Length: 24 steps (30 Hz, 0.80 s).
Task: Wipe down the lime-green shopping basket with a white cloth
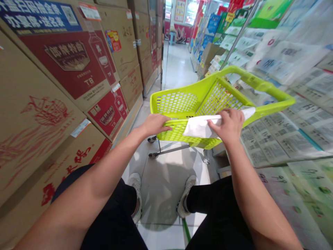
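A lime-green plastic shopping cart [179, 99] stands sideways in front of me, its handle end to the right. My left hand [158, 125] is closed round the near rim at the cart's left end. A white cloth [200, 126] lies draped over that same rim. My right hand [229, 125] presses the cloth against the rim, thumb on the near side and fingers curled over the top. The cart's basket looks empty where its inside shows. Its small wheels [153, 155] rest on the tiled floor below.
Stacked cardboard cartons [73, 66] form a wall on the left. Packs of tissue paper [273, 132] are piled high on the right, close to the cart. A tiled aisle [178, 59] runs ahead. My shoes [186, 196] are on the floor, near a green rod [186, 229].
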Each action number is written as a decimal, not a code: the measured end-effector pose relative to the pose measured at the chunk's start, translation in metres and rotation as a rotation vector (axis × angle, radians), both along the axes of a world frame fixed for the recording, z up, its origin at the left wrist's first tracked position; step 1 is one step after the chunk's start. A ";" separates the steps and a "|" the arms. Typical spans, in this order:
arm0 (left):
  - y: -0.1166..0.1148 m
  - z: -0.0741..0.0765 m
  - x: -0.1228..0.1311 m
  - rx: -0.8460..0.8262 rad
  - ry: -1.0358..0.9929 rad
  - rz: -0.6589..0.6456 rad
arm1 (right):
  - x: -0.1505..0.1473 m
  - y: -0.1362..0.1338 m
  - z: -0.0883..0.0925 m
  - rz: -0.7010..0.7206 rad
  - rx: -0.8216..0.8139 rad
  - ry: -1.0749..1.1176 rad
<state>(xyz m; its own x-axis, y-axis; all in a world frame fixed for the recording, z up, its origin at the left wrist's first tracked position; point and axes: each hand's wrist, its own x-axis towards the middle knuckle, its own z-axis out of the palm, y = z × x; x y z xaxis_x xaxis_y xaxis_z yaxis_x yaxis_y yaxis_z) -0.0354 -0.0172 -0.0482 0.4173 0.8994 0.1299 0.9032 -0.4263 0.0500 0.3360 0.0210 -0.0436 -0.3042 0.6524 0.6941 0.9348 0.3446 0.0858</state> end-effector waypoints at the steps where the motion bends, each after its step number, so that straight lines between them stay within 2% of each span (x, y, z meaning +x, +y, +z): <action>1: 0.001 0.001 -0.001 -0.005 -0.002 -0.001 | 0.009 0.003 0.001 -0.019 0.041 0.021; 4: 0.003 0.003 -0.007 -0.034 -0.005 0.005 | 0.029 0.010 0.003 -0.066 0.109 0.059; 8: 0.009 0.001 -0.022 -0.028 -0.065 -0.014 | 0.037 0.009 0.014 -0.051 0.038 0.031; 12: 0.024 -0.007 -0.053 0.007 -0.233 -0.126 | 0.026 -0.008 0.029 0.065 -0.040 0.010; 15: 0.041 -0.015 -0.081 0.023 -0.291 -0.096 | 0.014 -0.025 0.038 0.188 -0.061 0.002; 18: 0.054 -0.022 -0.105 0.059 -0.281 0.018 | 0.007 -0.039 0.048 0.212 0.002 0.029; 21: 0.056 -0.028 -0.119 0.129 -0.241 0.203 | 0.014 -0.047 0.062 0.111 0.098 0.089; 24: 0.049 -0.028 -0.119 0.199 -0.247 0.388 | 0.029 -0.047 0.076 0.008 0.132 0.128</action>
